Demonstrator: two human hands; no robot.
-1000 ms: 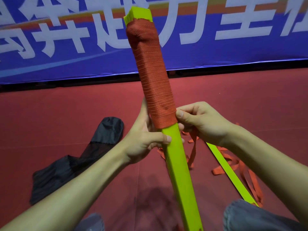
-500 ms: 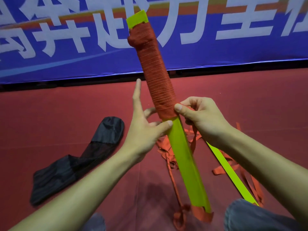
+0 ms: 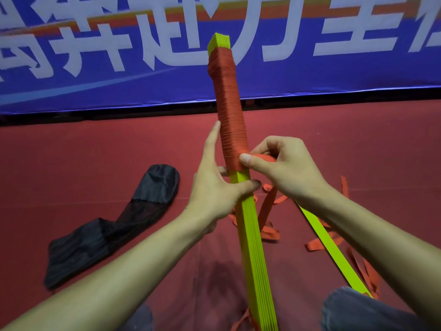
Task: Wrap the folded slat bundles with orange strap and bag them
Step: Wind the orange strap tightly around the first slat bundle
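Note:
A long yellow-green slat bundle (image 3: 253, 240) stands tilted in front of me, its upper half wound in orange strap (image 3: 229, 111). My left hand (image 3: 212, 185) holds the bundle just under the wrapping, thumb across the front and index finger straight up along the strap. My right hand (image 3: 284, 166) pinches the strap's running end at the wrap's lower edge. Loose strap (image 3: 267, 211) trails down to the floor behind the bundle. A black mesh bag (image 3: 114, 225) lies flat on the floor to the left.
A second yellow-green slat (image 3: 331, 252) lies on the red floor mat (image 3: 71, 163) at right among more loose orange strap (image 3: 317, 244). A blue banner with white characters (image 3: 95, 56) runs along the back. My knees show at the bottom edge.
The bundle has turned in my hands and moved a little lower in view. My left hand loosened, with its index finger raised along the strap. My right hand carried the strap around to the front.

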